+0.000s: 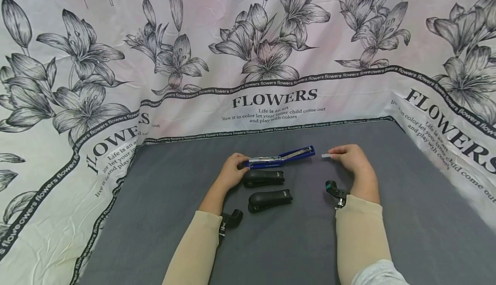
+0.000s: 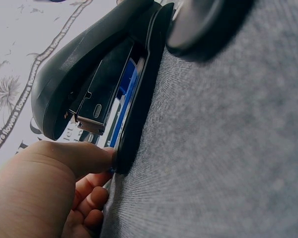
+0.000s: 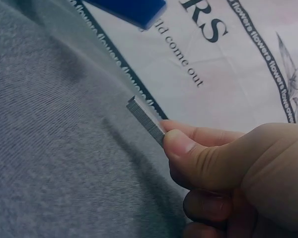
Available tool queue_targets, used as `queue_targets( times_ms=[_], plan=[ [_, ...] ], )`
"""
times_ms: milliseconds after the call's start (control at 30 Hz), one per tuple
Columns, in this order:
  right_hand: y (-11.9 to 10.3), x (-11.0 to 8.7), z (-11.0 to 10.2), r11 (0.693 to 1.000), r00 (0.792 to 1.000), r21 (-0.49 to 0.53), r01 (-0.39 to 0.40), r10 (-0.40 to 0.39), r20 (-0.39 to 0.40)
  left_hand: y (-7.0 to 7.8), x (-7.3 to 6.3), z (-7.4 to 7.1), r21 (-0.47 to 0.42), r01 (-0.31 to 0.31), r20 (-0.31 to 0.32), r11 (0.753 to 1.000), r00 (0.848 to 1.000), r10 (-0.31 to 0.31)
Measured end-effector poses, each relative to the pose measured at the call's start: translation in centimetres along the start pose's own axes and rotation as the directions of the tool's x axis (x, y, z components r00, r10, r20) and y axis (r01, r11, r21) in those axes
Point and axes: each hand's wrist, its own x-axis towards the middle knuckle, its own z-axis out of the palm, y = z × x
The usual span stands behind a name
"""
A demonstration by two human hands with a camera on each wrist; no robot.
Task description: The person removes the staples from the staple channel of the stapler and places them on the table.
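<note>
A blue stapler (image 1: 267, 164) lies spread open at the far part of the table, its top arm swung out to the right and the metal staple channel showing. My left hand (image 1: 233, 171) holds its left end between thumb and fingers. In the left wrist view a black stapler (image 2: 74, 74) covers most of the blue stapler (image 2: 123, 113) and the thumb's tip. To the right of the blue stapler, my right hand (image 1: 351, 158) pinches a short strip of staples (image 3: 145, 119) by one end, above the table and apart from the stapler.
Two closed black staplers, a nearer one (image 1: 270, 200) and a farther one (image 1: 264, 178), lie just in front of the blue one, close to the left hand. Flower-printed cloth (image 1: 271, 104) rises behind and beside the grey tabletop (image 1: 294, 246).
</note>
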Motion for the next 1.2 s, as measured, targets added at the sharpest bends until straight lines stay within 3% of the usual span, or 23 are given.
queue_targets(
  times_ms=[367, 633, 933, 1200],
  plan=[
    [-0.3, 0.2, 0.7, 0.999, 0.999, -0.011, -0.049, 0.049, 0.017, -0.1, 0.1, 0.1, -0.008, -0.022, -0.005, 1.0, 1.0, 0.022],
    [-0.2, 0.2, 0.7, 0.999, 0.999, -0.026, -0.039, 0.04, 0.027, -0.1, 0.0, 0.1, -0.008, -0.025, -0.008, 1.0, 1.0, 0.025],
    [-0.6, 0.1, 0.1, 0.997, 0.998, -0.049, 0.056, -0.057, -0.012, -0.1, 0.1, 0.1, -0.01, -0.025, -0.01, 1.0, 1.0, 0.025],
    [-2.4, -0.2, -0.5, 0.994, 0.993, -0.016, 0.108, -0.109, -0.048, -0.1, 0.0, 0.0, -0.006, -0.021, -0.004, 1.0, 1.0, 0.021]
  ],
)
